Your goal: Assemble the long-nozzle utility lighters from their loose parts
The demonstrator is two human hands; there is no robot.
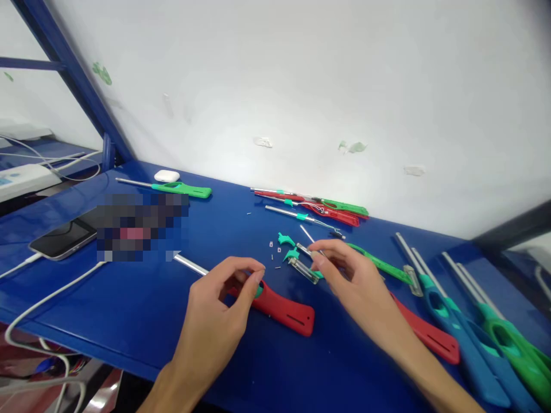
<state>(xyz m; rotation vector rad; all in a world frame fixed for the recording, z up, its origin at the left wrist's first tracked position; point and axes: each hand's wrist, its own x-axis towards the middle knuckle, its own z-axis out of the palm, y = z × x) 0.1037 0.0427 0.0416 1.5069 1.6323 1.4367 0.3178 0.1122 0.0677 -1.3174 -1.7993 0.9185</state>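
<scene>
A red long-nosed lighter (282, 308) with a metal tube lies on the blue table (129, 310). My left hand (219, 310) pinches it near the trigger, fingers closed on its body. My right hand (344, 275) reaches to a small clear fuel cartridge (303, 268) lying just beyond the lighter; its fingertips pinch at a thin metal part there. Small teal trigger pieces (287, 245) and tiny metal bits lie beside the cartridge. A green lighter half (381, 265) runs out from under my right hand.
Taken-apart red and green lighters (327, 209) lie near the wall. A whole green lighter (181, 188) and white earbud case (166, 175) sit back left. A phone (64, 238) with cable lies left. Blue and green lighters (465, 321) and a red shell (430, 335) lie right.
</scene>
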